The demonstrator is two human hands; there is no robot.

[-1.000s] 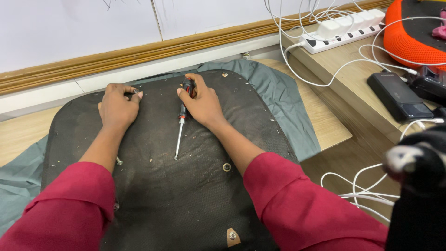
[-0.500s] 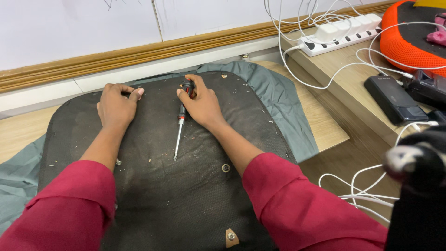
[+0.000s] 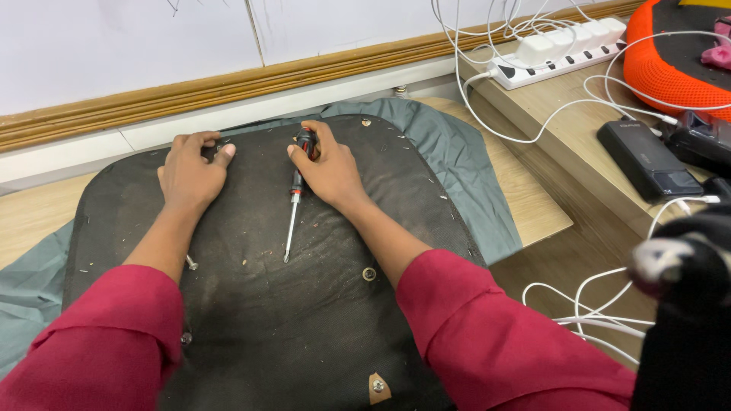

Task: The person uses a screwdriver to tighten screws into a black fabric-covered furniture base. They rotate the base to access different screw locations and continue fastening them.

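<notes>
Right hand (image 3: 329,169): fingers curled around the screwdriver (image 3: 295,199) handle, shaft trailing below them.
Left hand (image 3: 190,169): fingers loosely bent, pinching something small on the black seat panel (image 3: 320,320).
Advice: hold panel flat.

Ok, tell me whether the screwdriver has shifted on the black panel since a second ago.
No. The screwdriver lies as before, handle under the right hand, tip pointing toward the person, same spot relative to the round fitting on the black panel.
</notes>
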